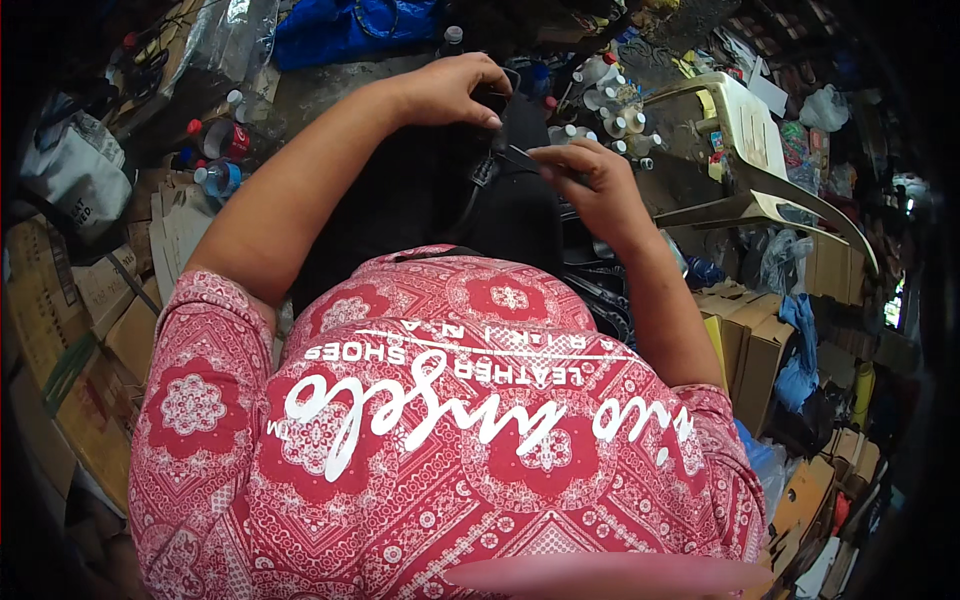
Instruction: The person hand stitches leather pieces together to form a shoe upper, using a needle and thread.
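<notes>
Over my dark-clad lap, both hands are at a black item that looks like a strap; its exact kind I cannot make out against the dark clothing. My left hand curls from the far left over its upper part, thumb and fingers closed round it. Across from it, my right hand pinches a thin, dark grey, narrow piece that points toward the strap. Whether this piece is a tool or part of the strap is unclear.
Clear plastic bottles stand beyond my right hand, near a broken whitish plastic chair lying tipped. To the left lie a red-capped bottle, a white bag and cardboard. A blue plastic sheet is at the far side.
</notes>
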{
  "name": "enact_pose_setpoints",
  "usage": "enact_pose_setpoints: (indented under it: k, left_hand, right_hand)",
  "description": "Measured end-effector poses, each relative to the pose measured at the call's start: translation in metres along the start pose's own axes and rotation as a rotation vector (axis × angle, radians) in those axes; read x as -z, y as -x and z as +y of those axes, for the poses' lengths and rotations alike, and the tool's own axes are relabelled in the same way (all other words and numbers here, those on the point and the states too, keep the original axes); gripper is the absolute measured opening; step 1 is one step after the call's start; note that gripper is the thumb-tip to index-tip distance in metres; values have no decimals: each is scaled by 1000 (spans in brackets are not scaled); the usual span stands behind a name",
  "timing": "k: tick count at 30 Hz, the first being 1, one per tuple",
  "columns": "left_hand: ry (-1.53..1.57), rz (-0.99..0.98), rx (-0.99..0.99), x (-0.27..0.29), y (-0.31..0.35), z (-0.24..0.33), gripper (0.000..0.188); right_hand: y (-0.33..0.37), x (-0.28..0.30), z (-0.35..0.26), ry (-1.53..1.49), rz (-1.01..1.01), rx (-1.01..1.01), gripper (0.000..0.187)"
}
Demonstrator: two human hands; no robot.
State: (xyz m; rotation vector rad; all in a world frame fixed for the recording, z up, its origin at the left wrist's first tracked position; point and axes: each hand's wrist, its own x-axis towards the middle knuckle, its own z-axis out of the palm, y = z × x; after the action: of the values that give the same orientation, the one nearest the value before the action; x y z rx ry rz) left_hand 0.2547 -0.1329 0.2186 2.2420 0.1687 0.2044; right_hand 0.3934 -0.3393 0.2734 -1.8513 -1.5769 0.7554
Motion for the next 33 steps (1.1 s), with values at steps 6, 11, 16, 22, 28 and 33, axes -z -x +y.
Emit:
enact_pose_setpoints:
  k: [6,11,16,22,28,33]
  left_hand:
    - [124,-138,45,7,-6,1,29]
    - [293,-215,112,10,-6,-2,24]
    - [302,-286,112,11,-9,-6,23]
    - [286,-318,114,11,-12,-4,25]
    - [185,-382,31,16,-14,-4,31]
    - [246,-389,86,12,-16,-5,33]
  right_hand:
    - [-16,-14,-3,155,26,11,19]
    - [-19,-15,-2,193,13,7,19]
    - [-24,-16,-5,255,3,17,19]
    - [-31,-16,-1,243,-30,23,19]
    - [-39,-15,25,-26,-91,-47,17]
    - [-42,-26,33,-170,-67,-114,16]
